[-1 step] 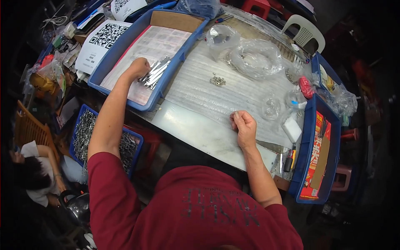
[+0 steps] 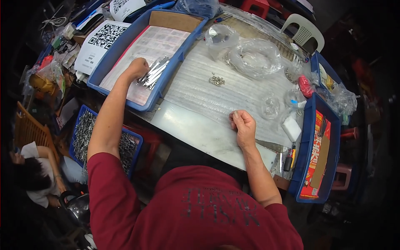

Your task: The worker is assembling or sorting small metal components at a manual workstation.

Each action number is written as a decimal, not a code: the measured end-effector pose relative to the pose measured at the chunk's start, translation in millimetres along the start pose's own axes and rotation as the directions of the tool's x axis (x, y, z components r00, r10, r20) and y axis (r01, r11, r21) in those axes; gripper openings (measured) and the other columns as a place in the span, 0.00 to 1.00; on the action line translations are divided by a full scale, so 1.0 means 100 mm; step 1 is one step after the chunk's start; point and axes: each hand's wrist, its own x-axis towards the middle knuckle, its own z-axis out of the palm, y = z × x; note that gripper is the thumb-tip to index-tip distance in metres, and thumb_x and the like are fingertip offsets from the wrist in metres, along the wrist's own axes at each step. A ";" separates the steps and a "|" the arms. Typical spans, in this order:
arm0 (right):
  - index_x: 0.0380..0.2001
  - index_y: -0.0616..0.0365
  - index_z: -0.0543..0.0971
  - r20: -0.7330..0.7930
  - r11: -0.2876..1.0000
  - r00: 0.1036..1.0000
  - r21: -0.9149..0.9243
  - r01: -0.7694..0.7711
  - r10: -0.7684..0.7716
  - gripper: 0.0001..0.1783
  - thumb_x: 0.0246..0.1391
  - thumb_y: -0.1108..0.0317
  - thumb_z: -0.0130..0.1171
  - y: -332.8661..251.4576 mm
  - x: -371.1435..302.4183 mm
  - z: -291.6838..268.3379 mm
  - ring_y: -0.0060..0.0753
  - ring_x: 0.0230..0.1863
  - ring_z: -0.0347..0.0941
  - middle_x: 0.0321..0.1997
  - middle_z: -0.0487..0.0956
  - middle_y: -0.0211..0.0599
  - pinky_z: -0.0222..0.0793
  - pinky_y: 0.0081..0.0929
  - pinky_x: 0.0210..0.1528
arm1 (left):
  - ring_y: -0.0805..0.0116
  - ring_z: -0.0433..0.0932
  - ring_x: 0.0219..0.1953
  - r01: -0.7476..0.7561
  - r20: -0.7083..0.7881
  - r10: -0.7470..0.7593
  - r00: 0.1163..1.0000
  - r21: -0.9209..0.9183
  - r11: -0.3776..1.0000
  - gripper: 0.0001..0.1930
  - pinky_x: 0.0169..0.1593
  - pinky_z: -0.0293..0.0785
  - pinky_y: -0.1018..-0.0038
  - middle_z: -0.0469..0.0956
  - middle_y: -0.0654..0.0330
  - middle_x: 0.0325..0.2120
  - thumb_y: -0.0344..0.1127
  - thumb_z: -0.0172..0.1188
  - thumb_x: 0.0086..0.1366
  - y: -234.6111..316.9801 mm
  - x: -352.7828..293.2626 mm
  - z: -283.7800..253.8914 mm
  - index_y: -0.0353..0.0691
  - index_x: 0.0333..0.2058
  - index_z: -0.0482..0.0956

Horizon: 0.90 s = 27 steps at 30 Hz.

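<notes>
My left hand (image 2: 138, 68) reaches into a long blue tray (image 2: 95, 78) lined with printed paper. Its fingers are curled beside a pile of slim shiny metal rods (image 2: 155, 73), and the fingertips are hidden from above. Over the near edge of the foam sheet (image 2: 196, 89), my right hand (image 2: 243, 126) is closed, thumb against the fingers. Whatever it may hold is too small or hidden to name. A small heap of short metal pieces (image 2: 216, 81) lies on the sheet between the two hands. A white board (image 2: 189, 128) lies along the table's near edge.
Clear plastic bags (image 2: 256, 58) lie at the back. On the right are a white block (image 2: 291, 128), a screwdriver (image 2: 288, 161) and another blue tray (image 2: 296, 183). A blue bin of metal parts (image 2: 128, 146) stands low at left, near another person (image 2: 37, 171).
</notes>
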 end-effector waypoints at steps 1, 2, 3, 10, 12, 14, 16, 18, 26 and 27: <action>0.21 0.60 0.69 0.011 1.000 1.000 0.003 0.000 0.000 0.09 0.46 0.66 0.46 0.00 0.00 0.00 0.13 0.17 0.56 0.20 0.68 0.29 0.51 0.11 0.20 | 0.60 0.71 0.23 0.009 -0.012 -0.009 1.000 0.003 1.000 0.08 0.28 0.65 0.71 0.72 0.51 0.18 0.34 0.56 0.41 0.02 -0.01 0.00 0.35 0.18 0.71; 0.21 0.60 0.69 0.003 1.000 1.000 0.003 0.000 0.000 0.09 0.46 0.66 0.46 0.00 0.00 -0.01 0.13 0.17 0.56 0.20 0.68 0.29 0.51 0.11 0.20 | 0.60 0.71 0.24 0.019 -0.024 -0.018 1.000 0.005 1.000 0.08 0.28 0.65 0.72 0.72 0.51 0.18 0.34 0.56 0.41 0.03 -0.01 0.00 0.35 0.18 0.71; 0.21 0.60 0.69 0.008 1.000 1.000 -0.004 -0.002 0.002 0.09 0.46 0.66 0.46 -0.01 0.00 0.00 0.13 0.17 0.56 0.20 0.68 0.28 0.51 0.11 0.20 | 0.60 0.70 0.24 -0.008 -0.052 0.007 0.999 -0.023 1.000 0.08 0.29 0.64 0.71 0.71 0.51 0.19 0.33 0.56 0.40 0.01 -0.01 0.00 0.35 0.18 0.70; 0.21 0.61 0.69 0.017 1.000 1.000 -0.028 -0.010 0.011 0.10 0.46 0.65 0.46 -0.04 -0.01 0.01 0.13 0.16 0.55 0.19 0.67 0.27 0.51 0.11 0.19 | 0.61 0.69 0.23 -0.073 -0.225 0.058 0.973 -0.062 0.995 0.07 0.28 0.63 0.71 0.70 0.53 0.17 0.32 0.53 0.42 0.02 -0.04 -0.05 0.35 0.19 0.68; 0.21 0.61 0.69 0.017 1.000 1.000 -0.020 -0.013 0.014 0.10 0.46 0.65 0.46 -0.02 -0.01 0.00 0.13 0.16 0.55 0.19 0.67 0.27 0.51 0.10 0.19 | 0.61 0.69 0.22 -0.111 -0.234 0.094 0.968 -0.061 0.992 0.07 0.27 0.62 0.71 0.69 0.54 0.16 0.32 0.53 0.43 0.01 -0.03 -0.05 0.35 0.19 0.67; 0.21 0.61 0.69 0.016 1.000 1.000 -0.011 -0.016 0.016 0.10 0.46 0.65 0.46 -0.02 0.00 -0.01 0.12 0.16 0.55 0.18 0.67 0.26 0.51 0.10 0.19 | 0.61 0.68 0.21 -0.131 -0.309 0.093 0.946 -0.104 0.986 0.07 0.27 0.62 0.72 0.68 0.54 0.16 0.31 0.53 0.43 0.06 -0.06 -0.07 0.35 0.20 0.66; 0.21 0.61 0.69 0.023 0.999 1.000 -0.051 -0.003 0.005 0.10 0.47 0.65 0.46 -0.02 0.00 0.00 0.12 0.16 0.55 0.17 0.66 0.25 0.51 0.10 0.19 | 0.63 0.68 0.21 -0.158 -0.321 0.121 0.939 -0.094 0.983 0.06 0.27 0.62 0.73 0.68 0.55 0.15 0.30 0.52 0.44 0.05 -0.04 -0.07 0.35 0.20 0.66; 0.21 0.61 0.69 0.018 0.999 1.000 -0.051 -0.003 0.004 0.10 0.47 0.65 0.46 -0.02 0.00 0.00 0.11 0.16 0.55 0.17 0.66 0.24 0.51 0.10 0.19 | 0.65 0.68 0.20 -0.193 -0.347 0.144 0.927 -0.111 0.975 0.06 0.26 0.62 0.74 0.68 0.56 0.15 0.29 0.52 0.44 0.05 -0.05 -0.07 0.35 0.20 0.66; 0.21 0.61 0.70 0.020 0.998 1.000 -0.068 0.014 -0.012 0.10 0.46 0.65 0.46 -0.03 0.00 0.00 0.11 0.17 0.55 0.16 0.65 0.23 0.51 0.10 0.19 | 0.67 0.71 0.19 -0.174 -0.311 0.116 0.943 -0.168 0.970 0.08 0.25 0.64 0.75 0.70 0.54 0.17 0.28 0.50 0.46 0.09 -0.06 -0.06 0.33 0.27 0.70; 0.21 0.61 0.70 0.017 0.996 1.000 -0.086 0.010 -0.009 0.10 0.46 0.65 0.46 -0.06 0.00 0.01 0.11 0.17 0.55 0.16 0.65 0.23 0.51 0.10 0.19 | 0.67 0.71 0.19 -0.176 -0.308 0.118 0.944 -0.168 0.970 0.08 0.25 0.64 0.75 0.70 0.54 0.17 0.28 0.50 0.46 0.10 -0.07 -0.07 0.33 0.27 0.70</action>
